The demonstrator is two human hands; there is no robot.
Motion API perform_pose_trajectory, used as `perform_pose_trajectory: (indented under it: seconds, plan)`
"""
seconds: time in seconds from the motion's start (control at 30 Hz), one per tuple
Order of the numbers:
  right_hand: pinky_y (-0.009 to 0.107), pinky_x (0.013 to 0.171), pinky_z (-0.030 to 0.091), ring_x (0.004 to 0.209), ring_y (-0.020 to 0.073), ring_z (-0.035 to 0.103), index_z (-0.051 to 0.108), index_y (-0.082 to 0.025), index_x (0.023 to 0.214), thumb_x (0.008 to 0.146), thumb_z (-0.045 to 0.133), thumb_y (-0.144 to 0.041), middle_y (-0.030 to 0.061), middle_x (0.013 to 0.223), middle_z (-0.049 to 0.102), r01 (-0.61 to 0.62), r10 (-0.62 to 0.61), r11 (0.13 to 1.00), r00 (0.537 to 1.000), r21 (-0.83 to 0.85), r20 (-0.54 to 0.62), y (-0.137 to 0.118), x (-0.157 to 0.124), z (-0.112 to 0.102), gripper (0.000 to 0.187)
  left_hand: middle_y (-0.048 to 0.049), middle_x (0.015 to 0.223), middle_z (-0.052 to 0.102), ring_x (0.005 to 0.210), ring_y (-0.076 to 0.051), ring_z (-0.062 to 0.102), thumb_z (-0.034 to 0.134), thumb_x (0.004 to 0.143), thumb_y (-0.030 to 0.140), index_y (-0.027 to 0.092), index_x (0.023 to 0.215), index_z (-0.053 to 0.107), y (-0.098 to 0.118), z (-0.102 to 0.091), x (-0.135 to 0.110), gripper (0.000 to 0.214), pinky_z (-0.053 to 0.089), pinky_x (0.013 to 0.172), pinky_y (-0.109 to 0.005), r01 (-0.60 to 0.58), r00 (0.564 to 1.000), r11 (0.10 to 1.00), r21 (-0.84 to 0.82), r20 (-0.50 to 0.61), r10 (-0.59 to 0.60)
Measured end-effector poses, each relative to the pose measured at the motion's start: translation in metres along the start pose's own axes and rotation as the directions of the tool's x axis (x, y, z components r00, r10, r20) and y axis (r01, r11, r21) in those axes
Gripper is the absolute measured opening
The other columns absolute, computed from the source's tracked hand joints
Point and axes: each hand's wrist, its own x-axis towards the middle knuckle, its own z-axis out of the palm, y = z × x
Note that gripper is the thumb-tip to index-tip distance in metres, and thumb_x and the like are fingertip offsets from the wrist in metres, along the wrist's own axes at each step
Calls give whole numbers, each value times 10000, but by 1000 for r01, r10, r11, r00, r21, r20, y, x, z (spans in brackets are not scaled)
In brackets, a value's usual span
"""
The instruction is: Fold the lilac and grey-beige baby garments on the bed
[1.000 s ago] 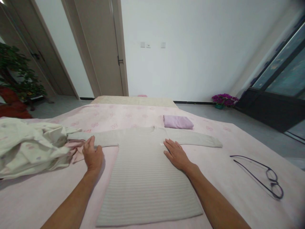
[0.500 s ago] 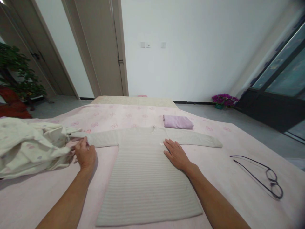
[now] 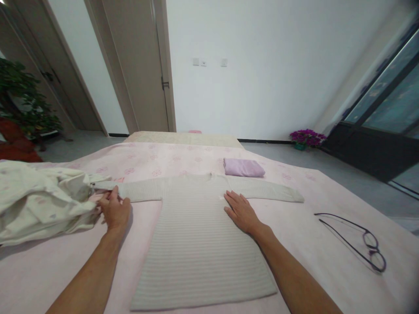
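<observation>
A light grey-and-white striped long-sleeved shirt (image 3: 199, 248) lies spread flat, neck away from me and both sleeves stretched out sideways. At the cuff of its left-hand sleeve, my left hand (image 3: 114, 209) has its fingers curled and closed on the fabric; the fingertips are partly hidden. Right beside those fingers is a crumpled heap of cream patterned cloth (image 3: 46, 205). My right hand (image 3: 242, 211) rests flat on the upper right of the shirt's chest, fingers stretched out, holding nothing.
A pink flowered cover (image 3: 294, 235) lies under everything. A folded lilac cloth (image 3: 244, 167) sits beyond the right sleeve. Dark-framed glasses (image 3: 373, 250) lie unfolded at the right. Purple flowers (image 3: 307, 136) stand on the floor by the wall.
The left fingers have shifted very slightly at the sleeve cuff, and a little more of the cuff end shows. My right hand stays in place on the shirt.
</observation>
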Motion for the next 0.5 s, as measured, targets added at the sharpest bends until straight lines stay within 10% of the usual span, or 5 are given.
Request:
perform_pose_trajectory:
  seconds: [0.33, 0.5]
  plan:
    - [477, 1200, 192, 1446, 228, 308, 414, -192, 1479, 985, 387, -429, 81, 1558, 367, 3, -3, 1000, 1000, -3, -7, 1, 1, 2, 548, -185, 1399, 472, 1353, -333, 391, 479, 845, 218, 97, 1421, 456, 15, -5, -5, 588, 299, 1150, -507, -186, 980, 977, 101, -55, 192]
    - [478, 1197, 195, 1447, 230, 307, 418, -209, 1478, 985, 380, -441, 80, 1559, 366, 5, -5, 1000, 1000, 10, -3, 0, 1, 1, 547, -164, 1385, 512, 1356, -312, 417, 482, 871, 201, 125, 1414, 487, 43, -4, -31, 549, 307, 1166, -487, -460, 888, 886, -56, -40, 458]
